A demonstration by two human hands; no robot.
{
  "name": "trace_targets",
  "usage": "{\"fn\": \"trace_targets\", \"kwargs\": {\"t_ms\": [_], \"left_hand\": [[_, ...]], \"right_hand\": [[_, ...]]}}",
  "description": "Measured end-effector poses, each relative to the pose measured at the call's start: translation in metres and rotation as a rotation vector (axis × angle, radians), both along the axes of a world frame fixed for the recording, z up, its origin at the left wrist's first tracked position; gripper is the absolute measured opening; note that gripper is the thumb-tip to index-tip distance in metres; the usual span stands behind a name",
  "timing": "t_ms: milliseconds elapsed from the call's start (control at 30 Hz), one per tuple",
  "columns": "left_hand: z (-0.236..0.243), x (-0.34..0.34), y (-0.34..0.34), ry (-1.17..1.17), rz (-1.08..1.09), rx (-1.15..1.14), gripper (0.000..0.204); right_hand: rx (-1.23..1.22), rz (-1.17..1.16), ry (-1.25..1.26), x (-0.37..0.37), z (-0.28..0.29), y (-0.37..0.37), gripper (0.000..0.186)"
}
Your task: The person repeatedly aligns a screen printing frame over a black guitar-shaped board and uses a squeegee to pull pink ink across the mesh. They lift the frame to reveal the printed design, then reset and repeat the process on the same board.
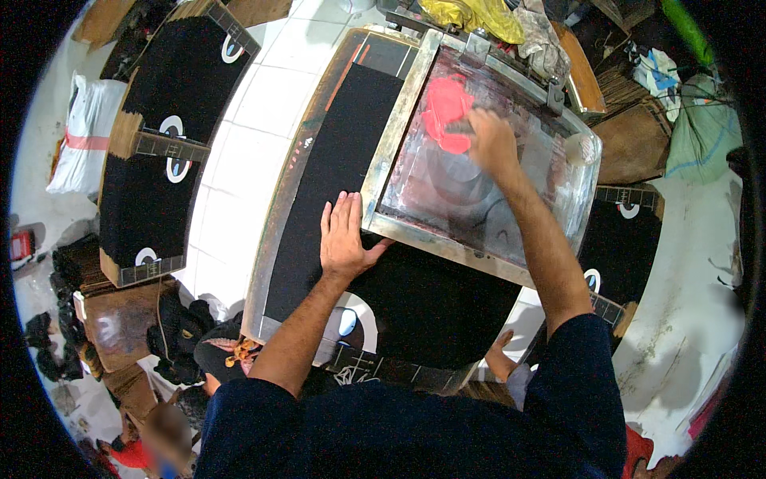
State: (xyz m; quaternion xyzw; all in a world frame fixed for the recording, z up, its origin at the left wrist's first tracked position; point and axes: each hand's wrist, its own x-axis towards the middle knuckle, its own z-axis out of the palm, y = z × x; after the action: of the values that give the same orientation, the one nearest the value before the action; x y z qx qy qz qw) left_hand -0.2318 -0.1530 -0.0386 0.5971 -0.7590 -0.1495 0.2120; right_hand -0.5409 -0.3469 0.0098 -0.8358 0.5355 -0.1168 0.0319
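My left hand (345,238) lies open, fingers extended, on black fabric (431,311) against the lower left corner of a framed printing screen (396,131). The fabric is on a board (267,287) and bears a white ring shape with light blue inside at the near left. My right hand (493,144) is over the screen, closed on a small dark scraper (459,128), much of it hidden by the fingers, at a patch of pink-red ink (443,104). Metal hinge clamps (556,94) hold the screen's far edge.
Black printed panels on boards stand left (163,215) and right (626,243). Yellow cloths (471,16), stacked brown boards (630,136) and a green sack (702,136) are at the back. A blurred person (136,451) is at lower left; bare feet (501,363) show below the board.
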Motion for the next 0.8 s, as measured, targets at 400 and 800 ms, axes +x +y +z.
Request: {"fn": "trace_targets", "kwargs": {"t_ms": [400,800], "left_hand": [[-0.022,0.001,0.002,0.483,0.004,-0.088,0.100],[-0.026,0.003,0.006,0.451,-0.002,-0.088,0.089]], "right_hand": [[0.044,0.025,-0.120,-0.003,0.026,-0.008,0.033],[0.021,0.097,-0.149,0.000,0.020,-0.066,0.042]]}}
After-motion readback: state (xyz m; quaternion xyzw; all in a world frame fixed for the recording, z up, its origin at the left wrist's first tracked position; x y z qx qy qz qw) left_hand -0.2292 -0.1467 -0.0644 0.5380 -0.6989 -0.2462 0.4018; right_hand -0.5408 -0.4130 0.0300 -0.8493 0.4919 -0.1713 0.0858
